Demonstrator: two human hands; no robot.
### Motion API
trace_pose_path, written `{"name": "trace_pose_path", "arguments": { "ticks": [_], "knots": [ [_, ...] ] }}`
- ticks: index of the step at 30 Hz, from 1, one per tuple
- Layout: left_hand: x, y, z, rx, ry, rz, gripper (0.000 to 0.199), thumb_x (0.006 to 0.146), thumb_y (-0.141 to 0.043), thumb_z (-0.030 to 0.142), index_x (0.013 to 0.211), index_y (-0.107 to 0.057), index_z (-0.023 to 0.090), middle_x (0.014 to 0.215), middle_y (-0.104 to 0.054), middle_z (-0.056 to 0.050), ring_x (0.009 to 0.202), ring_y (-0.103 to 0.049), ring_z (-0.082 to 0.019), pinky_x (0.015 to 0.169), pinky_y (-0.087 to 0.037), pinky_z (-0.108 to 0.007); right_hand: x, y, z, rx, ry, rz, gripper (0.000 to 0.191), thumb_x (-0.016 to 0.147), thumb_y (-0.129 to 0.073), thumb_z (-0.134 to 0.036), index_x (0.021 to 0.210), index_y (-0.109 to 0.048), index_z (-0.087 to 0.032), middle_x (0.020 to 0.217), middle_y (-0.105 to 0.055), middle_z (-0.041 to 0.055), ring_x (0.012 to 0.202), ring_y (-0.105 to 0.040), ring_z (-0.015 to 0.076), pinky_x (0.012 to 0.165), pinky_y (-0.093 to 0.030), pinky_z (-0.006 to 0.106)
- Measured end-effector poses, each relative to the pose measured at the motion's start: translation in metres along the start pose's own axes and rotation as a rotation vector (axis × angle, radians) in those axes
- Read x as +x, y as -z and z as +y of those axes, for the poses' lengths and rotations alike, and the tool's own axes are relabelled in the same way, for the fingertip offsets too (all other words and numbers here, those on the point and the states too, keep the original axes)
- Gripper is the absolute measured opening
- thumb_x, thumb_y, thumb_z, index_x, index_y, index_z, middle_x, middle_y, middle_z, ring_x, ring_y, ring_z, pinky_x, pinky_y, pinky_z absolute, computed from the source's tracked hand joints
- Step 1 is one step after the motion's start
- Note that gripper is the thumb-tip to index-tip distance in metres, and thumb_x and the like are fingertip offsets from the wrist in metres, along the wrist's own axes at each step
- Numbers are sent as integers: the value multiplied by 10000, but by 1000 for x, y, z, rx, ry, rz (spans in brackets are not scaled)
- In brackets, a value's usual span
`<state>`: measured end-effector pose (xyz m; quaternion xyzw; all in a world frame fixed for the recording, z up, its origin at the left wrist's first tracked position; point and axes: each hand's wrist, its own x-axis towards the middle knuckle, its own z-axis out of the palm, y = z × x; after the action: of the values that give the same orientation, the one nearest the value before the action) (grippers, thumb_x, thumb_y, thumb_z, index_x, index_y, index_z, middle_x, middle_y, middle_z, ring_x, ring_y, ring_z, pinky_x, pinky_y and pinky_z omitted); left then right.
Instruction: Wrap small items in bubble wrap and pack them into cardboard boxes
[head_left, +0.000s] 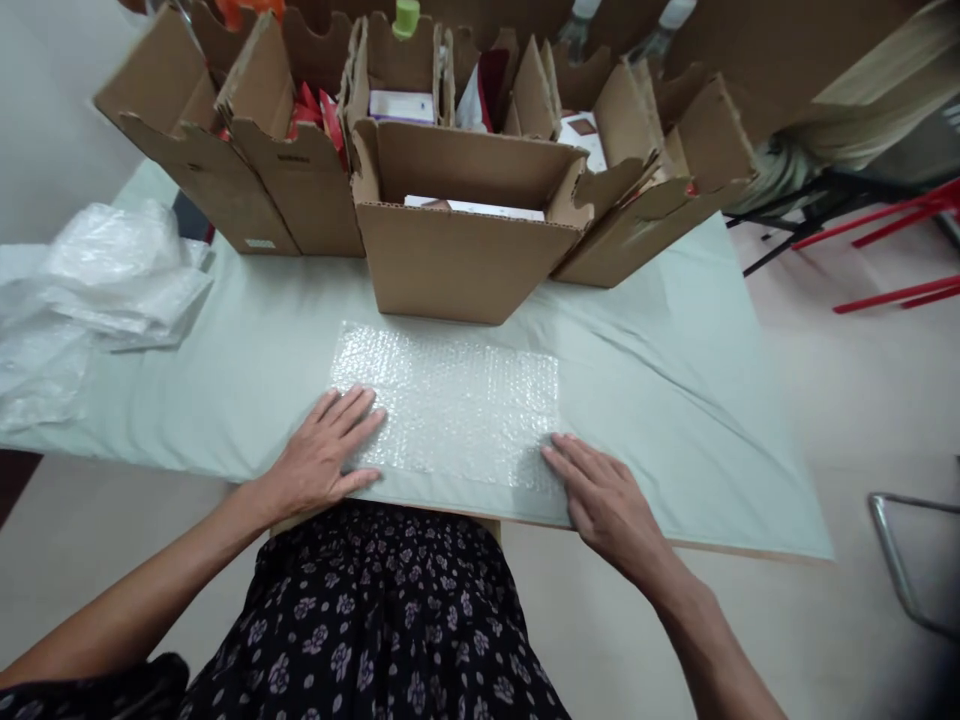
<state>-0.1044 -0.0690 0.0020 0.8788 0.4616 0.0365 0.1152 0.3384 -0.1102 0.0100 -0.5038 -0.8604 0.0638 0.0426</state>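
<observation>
A rectangular sheet of clear bubble wrap [457,405] lies flat on the table, close to its front edge. My left hand [330,445] rests on the sheet's left side, palm down with fingers spread. At the sheet's lower right corner, my right hand [600,490] touches the edge with its fingertips; its fingers are stretched out and hold nothing. Just behind the sheet stands a cardboard box [465,260] with a white packet partly showing inside.
More open cardboard boxes [247,195] stand in a row along the back, holding packets and bottles. Crumpled bubble wrap [112,270] is heaped at the left on the pale green tablecloth [675,400]. Red-framed furniture [892,215] and a metal chair leg [892,560] are at the right.
</observation>
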Motion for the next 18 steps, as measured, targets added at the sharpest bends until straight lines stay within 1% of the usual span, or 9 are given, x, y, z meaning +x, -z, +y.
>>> {"name": "trace_pose_path", "arguments": {
  "ticks": [2,4,7,10,12,13,15,17,18],
  "knots": [
    [1,3,4,-12,-41,-17,744,958,-494,696,1565,-414,273,1701,-352,-109,1583,-295,-334,1306,-143,-562,-2,1,-1,-16,25,-33,608,914,-402,-28,1448,-598,-245,1577,-544,78,1461,-505,248,1103,-463,453],
    [5,6,5,-25,-37,-13,711,945,-536,665,1531,-479,267,1662,-421,-118,1545,-363,-356,1296,-155,-588,4,-2,-3,-1,38,-29,540,954,-406,-50,1388,-649,-259,1541,-584,77,1436,-535,252,1095,-471,470],
    [10,14,2,-48,-43,-12,675,911,-608,575,1494,-539,242,1627,-471,-133,1498,-423,-391,1276,-195,-619,19,-8,-6,129,10,91,368,1016,-439,-154,1208,-741,-241,1383,-707,94,1339,-624,254,1038,-517,451],
    [8,24,-6,-81,-61,-43,723,858,-658,518,1517,-512,260,1630,-471,-118,1488,-438,-391,1273,-212,-624,28,-5,-9,421,-158,261,294,1040,-465,-287,1059,-754,-240,1202,-783,90,1190,-707,249,1012,-545,441],
    [6,29,-14,-127,-55,-64,759,841,-662,503,1539,-480,267,1626,-480,-102,1489,-446,-372,1277,-223,-611,32,1,-10,645,-305,309,290,1039,-483,-376,1020,-740,-242,1133,-792,77,1098,-729,242,978,-563,422],
    [5,30,-18,-164,-32,-58,738,852,-645,489,1534,-484,261,1610,-504,-98,1480,-463,-356,1275,-243,-595,34,4,-10,743,-370,312,298,1032,-497,-415,1003,-736,-239,1084,-794,73,1020,-738,233,926,-578,402],
    [5,32,-25,-264,70,8,593,900,-567,442,1457,-566,239,1524,-600,-92,1422,-537,-313,1248,-333,-542,38,8,-9,907,-463,312,322,1005,-543,-482,953,-727,-223,932,-780,58,793,-712,196,784,-586,358],
    [8,31,-28,-376,213,133,437,927,-499,406,1274,-689,221,1355,-719,-89,1297,-638,-285,1175,-440,-486,42,8,-7,1062,-514,324,354,972,-587,-532,893,-707,-209,811,-737,38,628,-635,158,680,-570,335],
    [11,30,-28,-431,288,201,388,924,-497,414,1163,-730,216,1251,-763,-88,1212,-683,-280,1120,-490,-462,44,7,-6,1139,-532,339,369,955,-605,-554,865,-689,-207,783,-719,35,606,-621,155,651,-569,334]
  ]
}}
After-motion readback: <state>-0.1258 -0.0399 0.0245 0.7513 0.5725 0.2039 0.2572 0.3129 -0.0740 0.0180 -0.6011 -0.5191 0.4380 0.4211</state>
